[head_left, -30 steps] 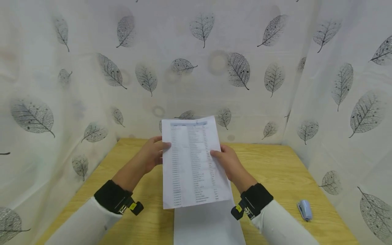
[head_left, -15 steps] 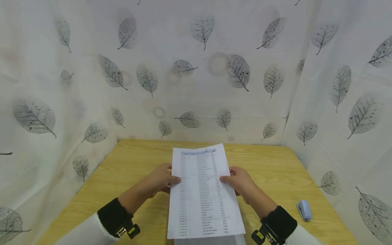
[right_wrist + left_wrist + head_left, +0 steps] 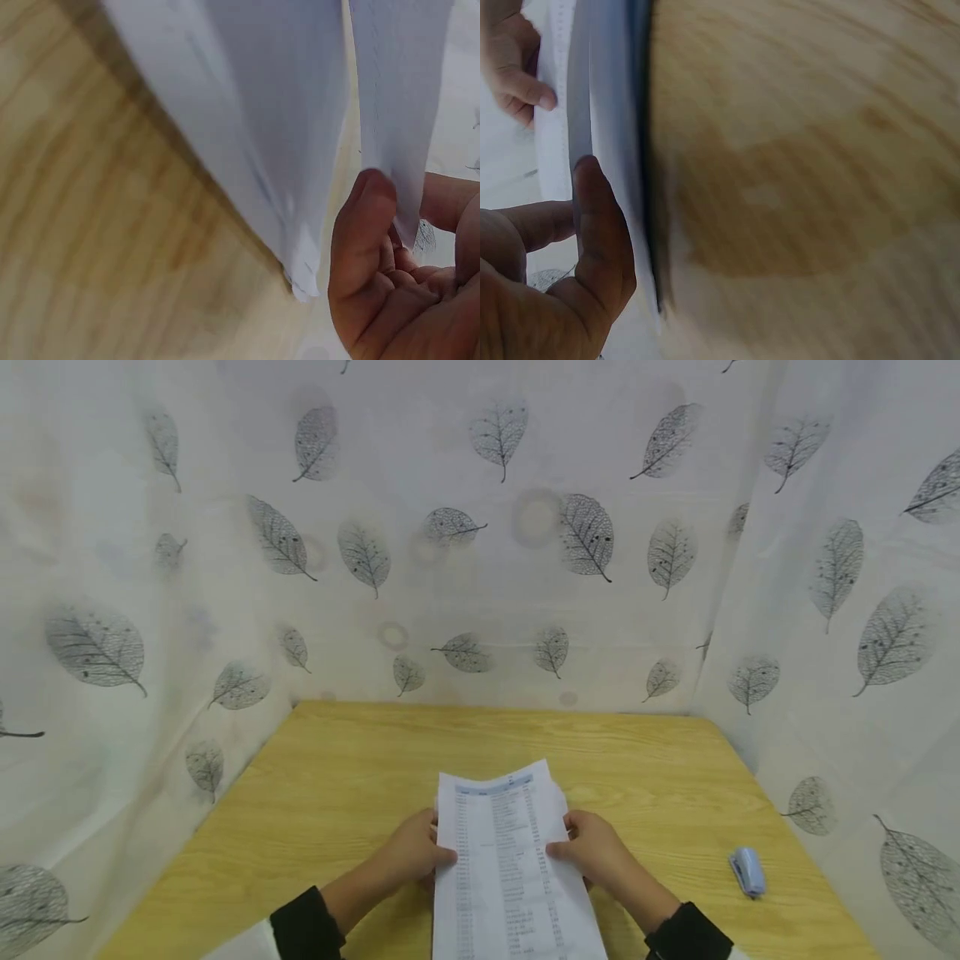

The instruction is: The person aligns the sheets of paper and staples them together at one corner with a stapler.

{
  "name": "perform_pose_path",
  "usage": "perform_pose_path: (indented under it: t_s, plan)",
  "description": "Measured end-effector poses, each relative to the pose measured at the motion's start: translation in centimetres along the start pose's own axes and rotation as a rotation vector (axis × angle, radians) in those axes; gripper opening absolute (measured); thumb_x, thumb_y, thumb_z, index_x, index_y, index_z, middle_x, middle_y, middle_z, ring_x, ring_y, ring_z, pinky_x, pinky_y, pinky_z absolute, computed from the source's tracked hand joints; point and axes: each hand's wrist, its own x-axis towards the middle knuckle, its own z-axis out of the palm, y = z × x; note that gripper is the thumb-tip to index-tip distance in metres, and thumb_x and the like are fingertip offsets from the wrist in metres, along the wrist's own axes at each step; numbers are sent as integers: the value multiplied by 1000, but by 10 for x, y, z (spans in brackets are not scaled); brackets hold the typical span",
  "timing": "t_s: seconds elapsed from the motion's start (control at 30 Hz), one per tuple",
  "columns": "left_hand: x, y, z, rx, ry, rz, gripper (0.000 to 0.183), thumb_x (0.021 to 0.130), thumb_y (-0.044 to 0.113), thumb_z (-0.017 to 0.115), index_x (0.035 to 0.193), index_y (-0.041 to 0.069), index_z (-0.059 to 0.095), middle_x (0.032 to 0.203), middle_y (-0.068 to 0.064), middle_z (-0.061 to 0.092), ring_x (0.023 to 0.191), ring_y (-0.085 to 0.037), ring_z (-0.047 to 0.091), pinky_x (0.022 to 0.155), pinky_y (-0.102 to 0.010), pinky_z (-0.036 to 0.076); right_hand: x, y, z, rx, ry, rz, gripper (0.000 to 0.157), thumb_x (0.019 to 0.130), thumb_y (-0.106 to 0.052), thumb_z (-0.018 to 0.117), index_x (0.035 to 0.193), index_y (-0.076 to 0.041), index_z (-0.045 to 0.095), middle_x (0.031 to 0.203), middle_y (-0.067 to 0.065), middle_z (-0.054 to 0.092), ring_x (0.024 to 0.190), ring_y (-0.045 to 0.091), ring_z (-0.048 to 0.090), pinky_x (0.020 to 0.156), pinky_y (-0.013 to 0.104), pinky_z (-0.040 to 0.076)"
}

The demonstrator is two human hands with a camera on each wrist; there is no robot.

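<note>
A printed sheet of paper, with a blue header band and columns of text, is held upright by its two side edges, its top slightly bowed. My left hand pinches the left edge, thumb on the printed face. On the opposite edge my right hand pinches in the same way. Under the held sheet, the right wrist view shows more white paper lying on the table. The left wrist view also has this lower paper, close beside the left fingers. How many sheets lie there cannot be told.
A small light-blue stapler lies on the right side of the wooden table. Pale curtains printed with dark leaves hang behind the table and along both sides.
Both hands have lowered the printed sheet toward the near side of the table, shifting a little right. The white paper beneath is now covered in the head view. The stapler stays put.
</note>
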Motion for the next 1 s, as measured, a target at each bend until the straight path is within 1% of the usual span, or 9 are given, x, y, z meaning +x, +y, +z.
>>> perform_pose_path:
  t_s: [0.13, 0.23, 0.33, 0.43, 0.53, 0.67, 0.8, 0.93, 1.0]
  plan:
    - [3, -8, 9, 127, 44, -4, 56, 85, 8, 77, 133, -6, 50, 88, -9, 65, 69, -20, 68, 54, -36, 59, 1, 6, 7, -180, 74, -43, 31, 85, -14, 80, 108, -1, 64, 86, 6, 64, 68, 17, 62, 52, 32, 53]
    - [3, -11, 11, 119, 22, -20, 54, 86, 6, 76, 130, -8, 49, 83, -11, 65, 61, -23, 69, 49, -37, 59, 3, 11, 11, -317, 129, -75, 32, 82, -18, 82, 106, -5, 66, 84, 3, 65, 68, 15, 59, 57, 30, 48]
    - [4, -10, 13, 147, 20, -37, 52, 86, 9, 77, 128, -8, 51, 81, -11, 64, 58, -23, 68, 47, -36, 58, 4, 14, 13, -436, 160, -85, 34, 81, -22, 82, 107, -5, 67, 84, 2, 66, 68, 15, 57, 58, 31, 46]
    - [4, -8, 14, 213, 45, -51, 52, 87, 13, 77, 127, -8, 52, 83, -12, 63, 57, -23, 66, 45, -35, 57, 5, 15, 15, -545, 188, -87, 38, 81, -25, 83, 108, -4, 68, 87, 3, 63, 71, 15, 56, 59, 33, 46]
    - [4, -3, 13, 283, 97, -70, 59, 88, 17, 77, 132, -10, 50, 95, -18, 64, 57, -23, 64, 44, -34, 54, 6, 14, 16, -621, 214, -97, 43, 80, -26, 84, 112, -1, 68, 90, 6, 60, 73, 17, 54, 60, 34, 47]
    - [1, 5, 11, 330, 152, -103, 68, 89, 20, 76, 141, -11, 44, 109, -25, 62, 56, -22, 61, 43, -32, 51, 6, 14, 15, -636, 230, -93, 51, 80, -28, 85, 116, 2, 66, 94, 10, 60, 74, 19, 57, 60, 36, 49]
    - [-1, 8, 9, 329, 157, -105, 72, 91, 26, 75, 145, -8, 41, 99, -18, 64, 51, -21, 60, 42, -29, 49, 4, 15, 9, -620, 234, -60, 57, 85, -33, 81, 120, 8, 62, 98, 16, 66, 81, 24, 65, 64, 41, 55]
    - [-6, 9, 8, 257, 158, -121, 82, 90, 29, 77, 151, -6, 33, 93, -14, 62, 51, -23, 62, 45, -32, 50, 0, 13, 2, -547, 195, 11, 63, 93, -34, 73, 130, 14, 55, 112, 27, 69, 100, 38, 70, 80, 50, 59]
    - [-8, 9, 7, 191, 158, -137, 86, 89, 28, 77, 152, -6, 29, 99, -18, 61, 58, -26, 65, 48, -34, 54, -2, 11, -1, -497, 167, 53, 64, 95, -34, 71, 133, 14, 53, 120, 30, 66, 106, 40, 68, 85, 52, 58]
